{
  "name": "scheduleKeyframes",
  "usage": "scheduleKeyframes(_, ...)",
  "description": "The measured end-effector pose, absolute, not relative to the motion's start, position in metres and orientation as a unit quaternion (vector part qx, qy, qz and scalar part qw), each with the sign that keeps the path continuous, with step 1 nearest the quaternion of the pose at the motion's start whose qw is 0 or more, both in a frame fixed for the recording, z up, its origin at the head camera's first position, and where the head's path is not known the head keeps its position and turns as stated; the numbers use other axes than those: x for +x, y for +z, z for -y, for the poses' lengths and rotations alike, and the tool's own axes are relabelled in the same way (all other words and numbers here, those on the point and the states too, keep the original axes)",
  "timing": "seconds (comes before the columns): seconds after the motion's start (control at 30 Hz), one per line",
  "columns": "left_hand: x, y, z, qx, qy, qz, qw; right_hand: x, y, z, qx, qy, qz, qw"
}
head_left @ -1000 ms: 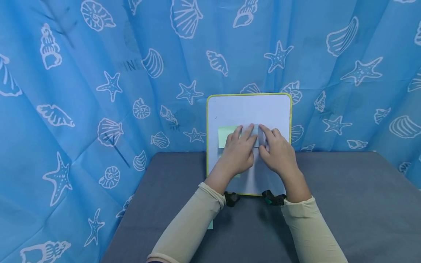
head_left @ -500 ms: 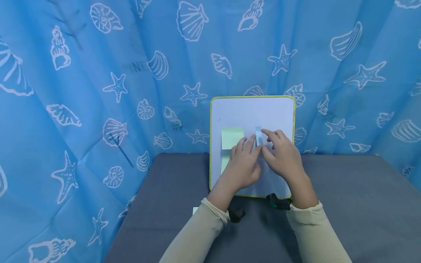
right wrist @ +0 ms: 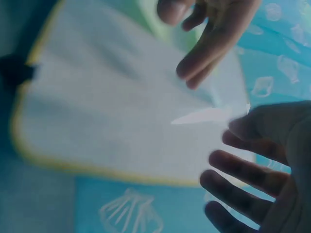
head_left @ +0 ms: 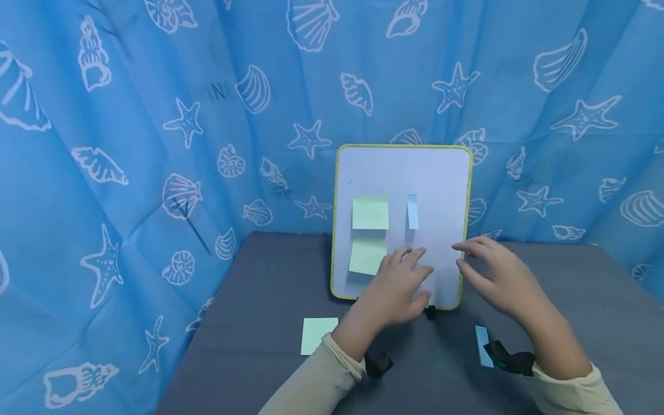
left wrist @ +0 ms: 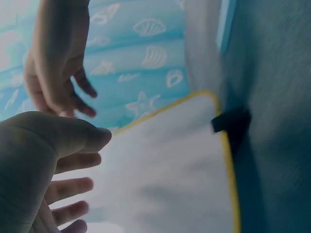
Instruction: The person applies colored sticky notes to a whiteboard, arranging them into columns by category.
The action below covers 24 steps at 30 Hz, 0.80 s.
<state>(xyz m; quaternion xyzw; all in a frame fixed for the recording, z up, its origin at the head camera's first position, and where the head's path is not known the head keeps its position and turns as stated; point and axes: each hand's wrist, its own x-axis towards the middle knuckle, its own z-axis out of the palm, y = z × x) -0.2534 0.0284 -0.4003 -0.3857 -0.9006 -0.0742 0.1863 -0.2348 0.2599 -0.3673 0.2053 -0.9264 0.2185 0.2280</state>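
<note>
Blue curtain (head_left: 290, 86) printed with white shells and starfish hangs behind a grey counter (head_left: 249, 357); on the counter a whiteboard (head_left: 441, 178) with a yellow rim stands upright, taller than it is wide, a black foot (head_left: 431, 313) showing under its lower edge; on the board's face, right of its middle, sits a narrow blue note (head_left: 412, 212), its long axis running nearly straight up and down, the lower end a touch further right than the top; to its left, well apart from it, a square upper green note (head_left: 370, 212) sits level, and below that a lower green note (head_left: 368, 256) hangs slightly askew, partly hidden by the left hand (head_left: 396, 288); that hand is in front of the lower board, fingers spread and holding nothing, their tips just below the blue note and pointing up and to the right; whether they touch the board I cannot tell; the right hand (head_left: 503, 274) is at the board's right edge, fingers bent and well parted from the thumb, holding nothing, their tips pointing left; on the counter a loose green note (head_left: 316, 334) lies flat beside the left sleeve, and a blue strip (head_left: 484, 346) lies near the right wrist, its long axis running away from the person, its near end leaning right, partly covered by a black wrist band (head_left: 510, 358).
</note>
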Motion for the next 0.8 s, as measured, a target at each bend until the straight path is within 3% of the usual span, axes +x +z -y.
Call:
scheduleKeyframes(0.17,-0.246,-0.416,-0.043,-0.428,-0.062,0.887,0.163,-0.216,-0.389,-0.286,0.2,0.195,0.952,0.126)
scheduleKeyframes(0.47,-0.235,-0.44,-0.074,-0.464,-0.04,0.884,0.042,-0.217,-0.415,-0.306,0.158,0.179,0.965,-0.11)
scheduleKeyframes(0.63,-0.232,-0.444,-0.091,-0.463,-0.026,0.886,0.018,-0.218,-0.422,-0.306,0.143,0.203,0.951,-0.183)
scheduleKeyframes(0.8,-0.231,-0.443,-0.099,-0.463,-0.023,0.886,-0.011,-0.218,-0.423,-0.305,0.129,0.219,0.946,-0.2)
